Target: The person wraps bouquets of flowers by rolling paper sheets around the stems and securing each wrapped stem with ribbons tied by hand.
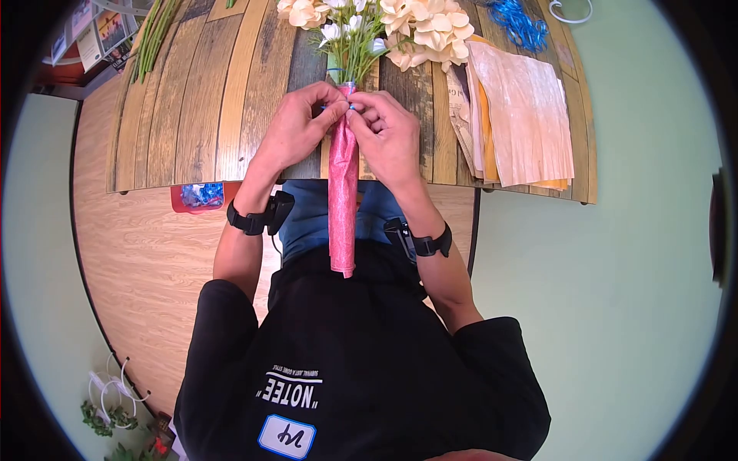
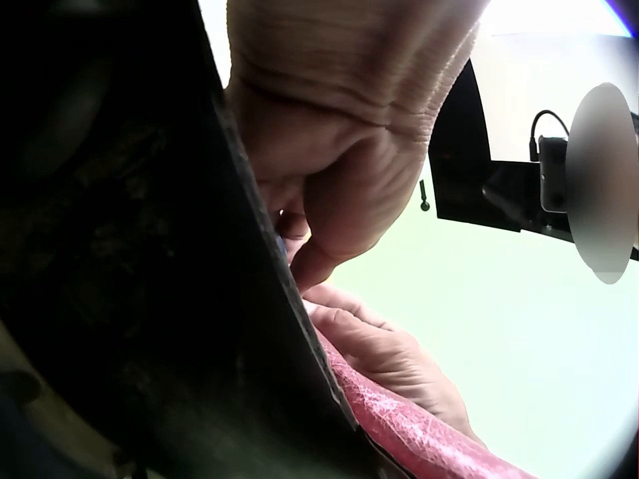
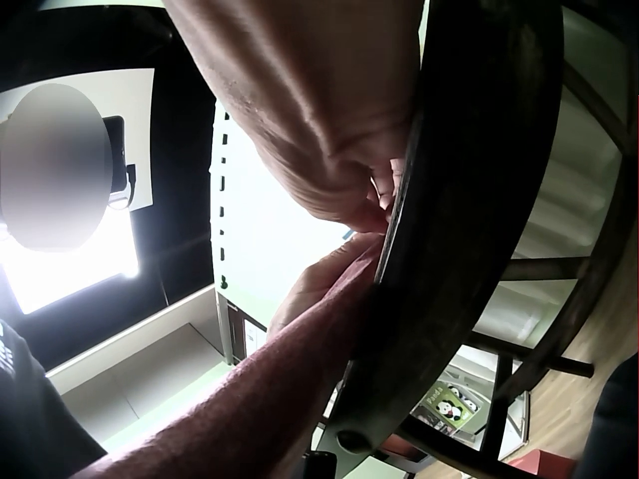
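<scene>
A bouquet of small white flowers (image 1: 354, 29) and large cream blossoms (image 1: 434, 31) lies at the table's near side, its stems wrapped in a long pink wrapping sheet (image 1: 342, 207) that reaches over the edge toward the person's waist. At the wrap's upper end, thin blue ribbon (image 1: 352, 108) shows between the fingertips. The left hand (image 1: 300, 127) pinches the ribbon from the left, thumb and index finger meeting at the wrap's neck. From the right, the right hand (image 1: 390, 142) pinches it too, its other fingers curled. Both wrist views show the fingertips close together, partly hidden by the table edge.
Stacked wrapping sheets (image 1: 523, 107) lie at the table's right, below a tangle of shiny blue strands (image 1: 519, 23). Green stems (image 1: 156, 38) lie at the far left. Beneath the left edge is a red container (image 1: 201, 197) with blue and white scraps.
</scene>
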Demonstrator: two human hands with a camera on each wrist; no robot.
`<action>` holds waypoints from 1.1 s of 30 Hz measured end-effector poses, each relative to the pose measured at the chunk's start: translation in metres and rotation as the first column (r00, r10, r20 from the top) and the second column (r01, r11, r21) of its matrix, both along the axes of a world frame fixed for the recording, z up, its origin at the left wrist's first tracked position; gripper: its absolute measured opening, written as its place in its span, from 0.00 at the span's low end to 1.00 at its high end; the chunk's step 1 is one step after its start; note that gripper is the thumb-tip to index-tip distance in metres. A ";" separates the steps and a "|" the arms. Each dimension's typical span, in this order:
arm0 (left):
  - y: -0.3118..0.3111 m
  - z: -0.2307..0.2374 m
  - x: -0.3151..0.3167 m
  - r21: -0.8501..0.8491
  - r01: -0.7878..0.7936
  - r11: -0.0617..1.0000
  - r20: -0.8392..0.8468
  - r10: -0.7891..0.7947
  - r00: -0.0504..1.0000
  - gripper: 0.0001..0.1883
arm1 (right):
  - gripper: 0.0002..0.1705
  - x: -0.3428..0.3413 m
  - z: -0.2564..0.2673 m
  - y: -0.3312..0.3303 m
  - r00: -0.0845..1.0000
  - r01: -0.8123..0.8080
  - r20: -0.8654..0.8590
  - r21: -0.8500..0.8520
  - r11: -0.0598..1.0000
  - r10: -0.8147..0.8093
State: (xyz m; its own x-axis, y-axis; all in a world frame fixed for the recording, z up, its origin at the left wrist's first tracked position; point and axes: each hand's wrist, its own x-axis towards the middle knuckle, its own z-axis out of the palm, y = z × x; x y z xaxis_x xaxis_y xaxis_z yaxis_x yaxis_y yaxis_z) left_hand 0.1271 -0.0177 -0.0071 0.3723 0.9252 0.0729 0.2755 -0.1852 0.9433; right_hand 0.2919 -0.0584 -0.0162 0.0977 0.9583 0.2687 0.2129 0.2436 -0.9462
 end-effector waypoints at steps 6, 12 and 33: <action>0.003 0.004 -0.001 0.127 0.039 0.991 -0.093 -0.027 0.995 0.07 | 0.12 0.000 0.002 -0.002 0.982 0.030 0.183 0.119 0.992 -0.052; 0.006 0.006 -0.003 0.191 0.071 0.979 -0.163 -0.039 0.986 0.07 | 0.12 -0.001 0.001 -0.003 0.962 0.039 0.263 0.150 0.988 -0.078; 0.006 0.002 -0.006 0.172 0.053 0.984 -0.121 -0.033 0.992 0.09 | 0.06 -0.002 -0.001 0.000 0.964 0.067 0.249 0.095 0.993 -0.089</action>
State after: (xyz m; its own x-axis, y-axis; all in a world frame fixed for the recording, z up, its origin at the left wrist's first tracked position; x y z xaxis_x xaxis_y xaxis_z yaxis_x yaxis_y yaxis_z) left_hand 0.1215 -0.0113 -0.0050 0.4270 0.8849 0.1858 0.3701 -0.3585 0.8570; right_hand 0.2898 -0.0586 -0.0171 0.0898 0.9229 0.3743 0.4638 0.2939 -0.8358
